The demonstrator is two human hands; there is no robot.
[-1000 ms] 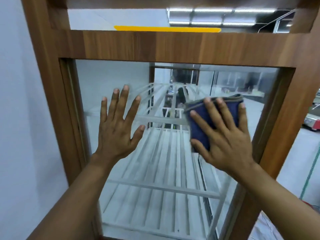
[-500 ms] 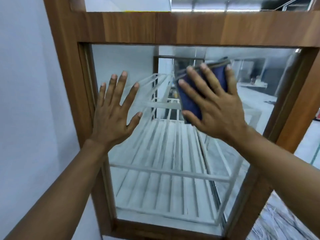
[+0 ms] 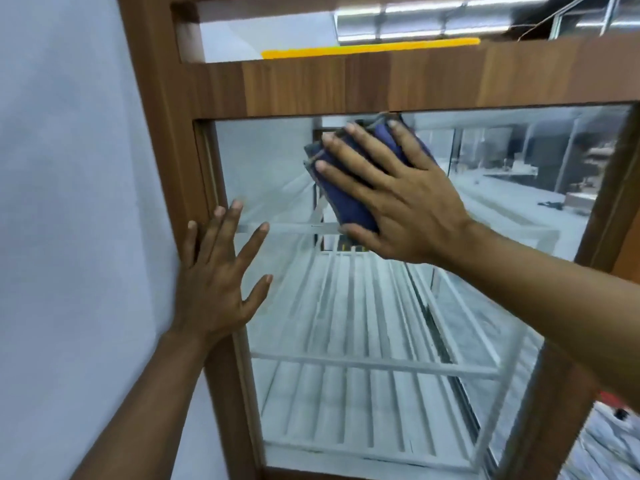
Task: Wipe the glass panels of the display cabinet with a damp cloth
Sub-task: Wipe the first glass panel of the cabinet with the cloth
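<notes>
The cloth [image 3: 348, 206], dark blue and folded into a pad, sits high on the glass panel [image 3: 346, 306], just under the wooden frame [image 3: 346, 84]'s top rail. It looks soft and light, likely to bunch or slide unless pinned flat, so a broad palm over its middle suits it better than a pinch at an edge. The glass should be stiff, slick and breakable; even pressure seems wise.

The right hand [image 3: 408, 209] presses the cloth to the pane, its grip wide open, fingers spread straight, thumb at the lower edge. The left hand [image 3: 214, 292] lies flat and open, holding nothing, across the pane's left edge and the frame post beside the wall [image 3: 69, 202].

Most of the cloth is hidden under the hand; dampness cannot be seen. Reflections blur the slatted shelves [image 3: 346, 375] with the room beyond, and the cabinet's bottom is cut off.
</notes>
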